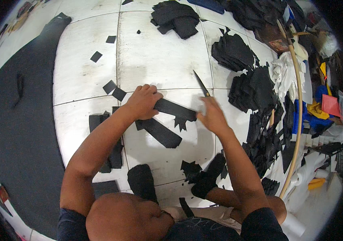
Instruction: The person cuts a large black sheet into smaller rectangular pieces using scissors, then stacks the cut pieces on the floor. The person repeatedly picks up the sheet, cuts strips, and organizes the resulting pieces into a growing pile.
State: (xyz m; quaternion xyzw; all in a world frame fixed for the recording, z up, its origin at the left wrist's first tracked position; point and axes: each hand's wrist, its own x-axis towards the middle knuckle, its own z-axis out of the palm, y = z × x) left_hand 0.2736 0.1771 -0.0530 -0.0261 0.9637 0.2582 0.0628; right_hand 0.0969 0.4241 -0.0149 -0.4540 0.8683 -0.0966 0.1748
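Observation:
A black fabric strip stretches between my two hands over the white tiles. My left hand grips its left end, fingers curled over the cloth. My right hand, slightly blurred, has its thumb side at the strip's right end. From that hand a pair of dark scissors points away from me; its handles are hidden by the fingers. Just below lies a second black strip, slanting to the lower right. A small jagged black scrap shows under the held strip's lower edge.
Black fabric stacks lie at the far middle and right. A long black cloth covers the left floor. Black squares are scattered far left of centre. A bent wooden pole and coloured scraps stand at right.

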